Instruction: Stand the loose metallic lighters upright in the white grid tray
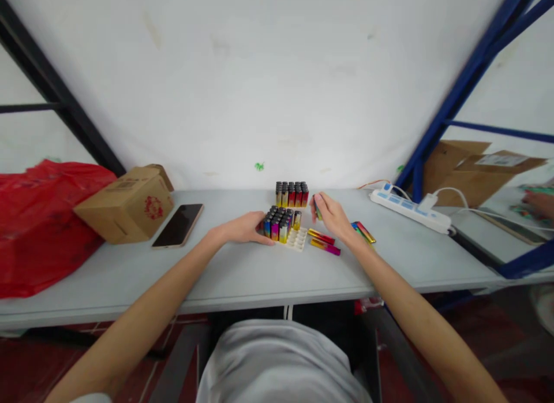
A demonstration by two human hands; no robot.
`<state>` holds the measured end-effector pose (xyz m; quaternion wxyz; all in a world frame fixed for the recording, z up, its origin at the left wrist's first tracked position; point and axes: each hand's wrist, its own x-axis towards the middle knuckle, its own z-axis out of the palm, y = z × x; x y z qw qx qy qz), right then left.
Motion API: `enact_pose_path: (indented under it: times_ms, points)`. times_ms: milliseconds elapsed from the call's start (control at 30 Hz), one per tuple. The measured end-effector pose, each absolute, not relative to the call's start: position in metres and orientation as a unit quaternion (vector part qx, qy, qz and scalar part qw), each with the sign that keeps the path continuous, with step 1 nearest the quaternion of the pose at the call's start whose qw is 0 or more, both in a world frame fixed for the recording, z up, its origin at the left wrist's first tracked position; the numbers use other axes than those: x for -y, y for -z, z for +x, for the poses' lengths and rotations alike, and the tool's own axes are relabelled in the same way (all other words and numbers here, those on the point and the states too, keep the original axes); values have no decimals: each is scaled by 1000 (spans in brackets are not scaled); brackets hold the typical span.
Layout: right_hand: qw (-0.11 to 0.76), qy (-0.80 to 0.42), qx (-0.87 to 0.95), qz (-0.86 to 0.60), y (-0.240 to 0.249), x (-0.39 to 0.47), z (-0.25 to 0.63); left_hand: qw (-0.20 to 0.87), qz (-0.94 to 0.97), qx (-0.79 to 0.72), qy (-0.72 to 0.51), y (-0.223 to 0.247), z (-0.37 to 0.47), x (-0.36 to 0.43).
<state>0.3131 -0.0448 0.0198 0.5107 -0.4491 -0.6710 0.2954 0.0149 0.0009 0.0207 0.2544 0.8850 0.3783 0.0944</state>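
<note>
Several upright lighters [274,230] with black tops fill the left part of a white tray [297,240]; empty holes show at its right. My left hand [247,228] rests against the left side of these lighters, thumb and fingers apart around the corner. Closed on a greenish lighter [318,211], my right hand [331,213] is just above the table, right of the tray. A second block of upright lighters [292,194] stands behind, yellow and red. Loose lighters [325,247] lie flat right of the tray, and more colourful ones [365,232] lie beside my right wrist.
A phone [178,225], a cardboard box [125,205] and a red plastic bag [47,230] are on the left of the table [259,282]. A white power strip [411,211] with cables lies at the right, near a blue frame. Another person's hand [540,202] shows at the far right.
</note>
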Motion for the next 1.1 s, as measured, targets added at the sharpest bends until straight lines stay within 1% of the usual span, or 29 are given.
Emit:
enact_pose_path:
  times_ms: [67, 133, 233, 433, 567, 767, 900, 967, 1000, 1067, 1100]
  points:
    - [484, -204, 733, -432, -23, 50, 309, 252, 882, -389, -88, -18, 14, -3]
    - [447, -144, 772, -428, -25, 54, 306, 250, 879, -398, -83, -16, 12, -4]
    - [405, -138, 791, -437, -23, 57, 302, 248, 877, -402, -86, -15, 11, -5]
    - [389, -149, 791, -449, -21, 57, 300, 249, 881, -392, -90, -21, 15, 0]
    - [360, -103, 820, -434, -16, 52, 303, 248, 885, -384, -89, -25, 17, 2]
    - [273, -45, 860, -430, -12, 48, 300, 277, 890, -348, -101, -24, 17, 1]
    - [222, 58, 855, -465, -13, 50, 292, 277, 895, -334, -109, -24, 17, 0]
    - [214, 84, 850, -474, -13, 49, 292, 265, 894, -342, -112, -23, 17, 0]
    - [215, 79, 849, -475, -13, 48, 294, 262, 894, -345, -115, -22, 17, 0]
    - [234, 38, 845, -479, -17, 46, 304, 262, 895, -340, -124, -22, 17, 0]
    - [257, 13, 835, -486, -21, 45, 312, 265, 896, -332, -126, -22, 17, 0]
